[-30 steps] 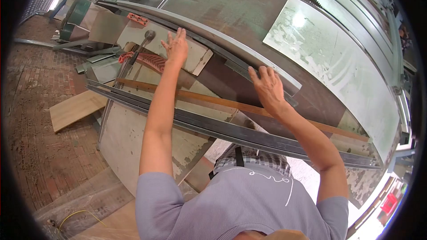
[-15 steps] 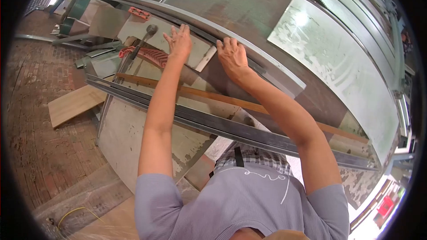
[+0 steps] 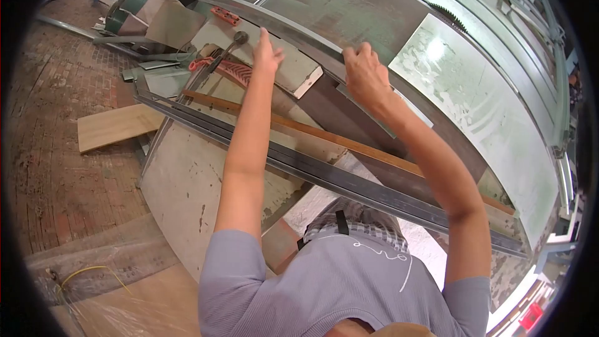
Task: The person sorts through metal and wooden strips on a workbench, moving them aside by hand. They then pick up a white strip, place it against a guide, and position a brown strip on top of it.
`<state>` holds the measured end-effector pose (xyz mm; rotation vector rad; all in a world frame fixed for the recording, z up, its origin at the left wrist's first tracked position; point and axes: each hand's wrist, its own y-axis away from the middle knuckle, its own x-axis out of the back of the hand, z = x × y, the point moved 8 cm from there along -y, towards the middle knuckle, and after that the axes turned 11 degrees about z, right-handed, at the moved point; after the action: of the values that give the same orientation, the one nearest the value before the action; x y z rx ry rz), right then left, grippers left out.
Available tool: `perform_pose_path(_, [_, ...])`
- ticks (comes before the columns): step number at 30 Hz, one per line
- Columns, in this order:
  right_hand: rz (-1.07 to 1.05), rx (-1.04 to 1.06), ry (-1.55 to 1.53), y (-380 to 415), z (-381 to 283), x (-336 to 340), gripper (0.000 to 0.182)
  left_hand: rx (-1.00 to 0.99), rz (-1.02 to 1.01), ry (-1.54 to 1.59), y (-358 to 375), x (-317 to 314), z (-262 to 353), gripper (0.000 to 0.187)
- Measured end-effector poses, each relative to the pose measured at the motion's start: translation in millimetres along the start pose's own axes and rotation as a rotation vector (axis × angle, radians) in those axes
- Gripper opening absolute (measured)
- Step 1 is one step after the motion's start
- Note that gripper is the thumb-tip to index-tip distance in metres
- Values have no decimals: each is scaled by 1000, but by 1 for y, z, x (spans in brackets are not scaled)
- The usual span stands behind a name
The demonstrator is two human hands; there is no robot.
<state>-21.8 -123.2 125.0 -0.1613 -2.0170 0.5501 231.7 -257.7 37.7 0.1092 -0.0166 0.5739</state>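
Note:
My right hand [image 3: 367, 75] has its fingers closed on a long grey metal strip [image 3: 293, 30], which runs up and left across the work surface. My left hand [image 3: 267, 57] is open, fingers stretched upward and thumb apart, slightly blurred. It is over a pale board [image 3: 299, 73] with a chipped white end, just short of the strip. On the left part of that board are a red block with holes [image 3: 225, 16] and a hammer [image 3: 237, 39]. Red patterned material [image 3: 234, 73] lies beside my left forearm.
A toothed, dark blade edge [image 3: 448, 17] rises behind a big pale sheet [image 3: 480, 100] at right. Nearer me lie a brown wooden strip [image 3: 349, 145] and dark metal profiles [image 3: 324, 178]. A plywood piece [image 3: 118, 126] is above the brick floor [image 3: 50, 150].
My right hand has moved right and now closes on the strip's edge. My left hand's fingers have straightened and drawn together. The strip's near part has shifted, and the view has turned slightly.

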Motion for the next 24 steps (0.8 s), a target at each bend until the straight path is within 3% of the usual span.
perform_pose_path(1, [2, 15, 5, -1, -6, 15, 21, 435, -20, 420, 17, -10, -3, 79])
perform_pose_path(2, [-79, -12, -48, 1, -8, 23, 22, 426, -15, 437, 8, -12, 2, 79])
perform_pose_path(4, [-148, -32, -118, 13, -7, 28, 24, 621, -283, 711, -2, -43, 17, 80])
perform_pose_path(7, [-88, 11, -83, 32, 2, 38, 36, 678, -248, 707, 10, -50, 15, 72])
perform_pose_path(11, [-72, 62, -134, 54, -1, 33, 28, 695, -283, 727, 22, -44, 1, 56])
perform_pose_path(13, [-112, -37, -151, 58, 3, 26, 33, 734, -252, 681, 30, -43, 6, 54])
perform_pose_path(17, [-114, -35, -123, 39, 18, 31, 38, 739, -170, 629, 9, -53, 9, 51])
perform_pose_path(18, [-144, -42, -70, 28, 20, 41, 40, 659, -243, 654, 11, -59, 29, 51])
perform_pose_path(20, [-109, 153, -54, -6, 32, 63, 40, 606, -357, 782, 2, -70, 65, 56])
perform_pose_path(21, [-181, 267, -177, -23, 22, 86, 26, 570, -290, 739, 19, -64, 87, 61])
perform_pose_path(22, [-168, 263, -340, -32, 23, 106, 27, 536, -306, 796, 29, -59, 103, 64])
perform_pose_path(23, [-52, 315, -293, -26, 15, 137, 29, 498, -325, 856, 37, -54, 119, 66])
perform_pose_path(24, [-245, 73, -350, -15, 14, 150, 30, 492, -325, 860, 49, -49, 128, 66])
